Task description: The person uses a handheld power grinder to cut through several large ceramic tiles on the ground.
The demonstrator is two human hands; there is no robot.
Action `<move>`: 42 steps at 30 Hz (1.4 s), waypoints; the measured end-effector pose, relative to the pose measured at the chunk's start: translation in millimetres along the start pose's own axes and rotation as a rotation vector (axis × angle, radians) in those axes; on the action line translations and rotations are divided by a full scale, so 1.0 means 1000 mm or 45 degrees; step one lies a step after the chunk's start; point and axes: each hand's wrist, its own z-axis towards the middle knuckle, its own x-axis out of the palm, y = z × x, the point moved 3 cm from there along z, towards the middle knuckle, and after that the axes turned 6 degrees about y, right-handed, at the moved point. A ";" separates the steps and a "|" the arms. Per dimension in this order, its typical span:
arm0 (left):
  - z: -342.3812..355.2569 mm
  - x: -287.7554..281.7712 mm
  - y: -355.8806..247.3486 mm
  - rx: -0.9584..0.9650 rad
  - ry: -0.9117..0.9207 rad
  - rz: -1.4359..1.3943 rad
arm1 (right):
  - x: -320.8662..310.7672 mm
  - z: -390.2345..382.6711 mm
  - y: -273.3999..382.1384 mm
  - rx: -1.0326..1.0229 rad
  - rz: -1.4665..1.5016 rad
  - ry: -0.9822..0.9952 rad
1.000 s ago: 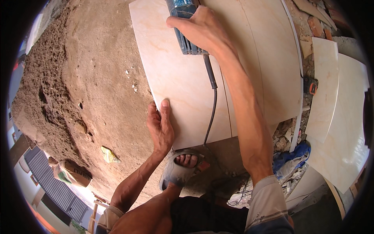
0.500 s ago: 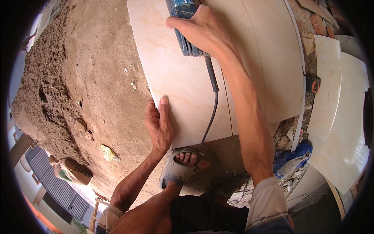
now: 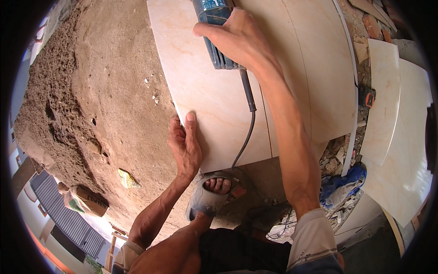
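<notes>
A blue corded power tool [image 3: 213, 14] rests over a cream marbled tile [image 3: 223, 132]; its front end lies beyond the top edge of the view. My right hand [image 3: 239, 36] wraps round its body, thumb to the left. From the tool's rear a black cable [image 3: 248, 98] curves down over the tile toward my sandalled foot [image 3: 214, 189]. At the tile's left edge my left hand [image 3: 185, 146] grips the rim, thumb on top and fingers below. A thin dark line [image 3: 266, 121] runs lengthwise, with a second cream tile surface [image 3: 331, 91] to its right.
Bare sandy ground [image 3: 118, 100] stretches along the left, with a crumpled yellow wrapper [image 3: 127, 179] and a brown sack [image 3: 86, 200]. To the right lie an orange and black tape measure [image 3: 367, 97], rubble, a blue cloth [image 3: 344, 185] and more cream tile pieces [image 3: 382, 96].
My right hand and the power tool have shifted slightly down, toward me. The cable's lower bend has moved a little left. My left hand stays on the tile's edge, barely moved.
</notes>
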 end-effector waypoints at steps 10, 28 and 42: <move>0.000 0.000 0.002 0.029 0.009 -0.041 | 0.002 -0.006 -0.002 0.014 -0.005 0.033; 0.000 -0.003 0.003 -0.028 0.072 -0.012 | 0.005 -0.013 -0.010 -0.017 0.013 -0.032; 0.000 0.000 0.001 -0.007 0.060 -0.076 | 0.006 -0.022 -0.014 -0.008 -0.028 -0.053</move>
